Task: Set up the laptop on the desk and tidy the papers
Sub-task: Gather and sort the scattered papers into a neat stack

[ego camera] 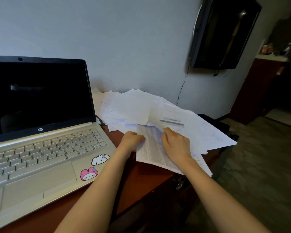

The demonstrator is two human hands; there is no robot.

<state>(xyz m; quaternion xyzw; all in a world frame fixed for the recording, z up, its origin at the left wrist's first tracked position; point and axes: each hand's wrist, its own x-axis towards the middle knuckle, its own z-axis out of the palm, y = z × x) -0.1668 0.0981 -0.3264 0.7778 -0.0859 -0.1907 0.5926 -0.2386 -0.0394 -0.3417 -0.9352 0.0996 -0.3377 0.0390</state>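
An open laptop (40, 140) with a dark screen sits at the left of the table (138, 179), with 2 cartoon stickers (100, 159) on its palm rest and a cable (100, 121) plugged into its right side. Just beside it, the left hand (133, 140) grips the left edge of a printed sheet (151, 148), fingers curled round it. The right hand (175, 143) lies on the same sheet with bent fingers; whether it pinches the paper I cannot tell. Loose papers (133, 106) spread behind and to the right, overhanging the table's edge. A dark television (223, 32) hangs on the wall.
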